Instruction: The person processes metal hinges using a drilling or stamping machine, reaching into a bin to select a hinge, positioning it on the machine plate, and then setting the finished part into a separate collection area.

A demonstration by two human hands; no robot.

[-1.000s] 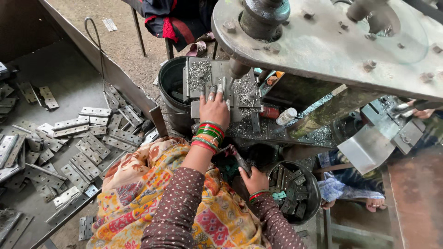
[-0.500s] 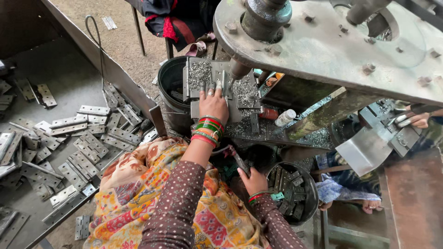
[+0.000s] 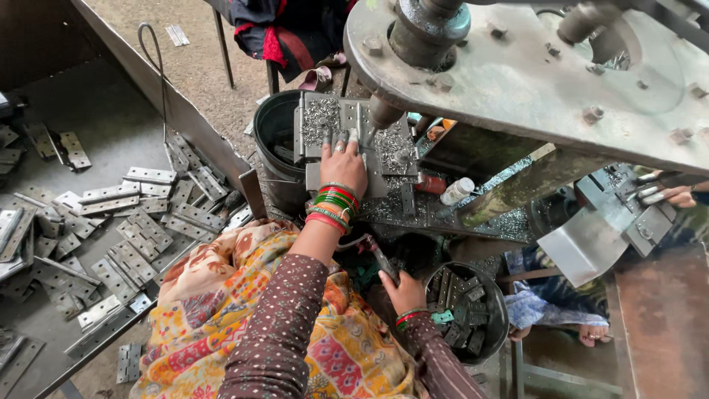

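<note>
Fingers of the left hand (image 3: 343,167) pressed flat, steadying a metal plate (image 3: 334,177) under the press (image 3: 385,111), while the right hand (image 3: 403,291) gripped a lever (image 3: 382,258).

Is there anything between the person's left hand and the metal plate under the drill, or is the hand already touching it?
Nothing visible stands between them. The left hand lies flat on the metal plate on the machine bed, fingers spread beside the drill spindle. The right hand holds a dark handle lower down, beside the round bin of parts.
</note>
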